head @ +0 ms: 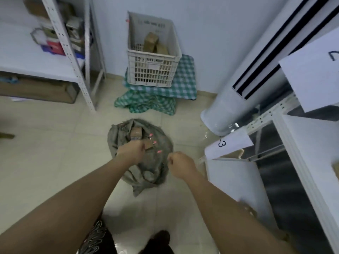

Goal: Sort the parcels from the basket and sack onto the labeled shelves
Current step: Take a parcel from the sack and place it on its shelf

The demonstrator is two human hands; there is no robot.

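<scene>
A grey sack (146, 173) lies open on the floor in front of me. A brown parcel (136, 133) shows inside its mouth. My left hand (131, 151) is over the sack opening, fingers closed around a small brown parcel (148, 145). My right hand (181, 163) is a fist at the sack's right rim and appears to pinch the cloth. A white plastic basket (152, 70) stands by the far wall with brown parcels (152, 42) inside. On the right is a white shelf unit (302, 162) with paper labels, "-3" (227, 143) and a higher label (311, 74).
The basket rests on a green checked cloth (165, 96). A second white shelf unit (73, 57) at the left holds boxes, with a cardboard box (36, 90) under it. A tall white standing air conditioner (256, 79) leans in at the right. The floor is beige tile.
</scene>
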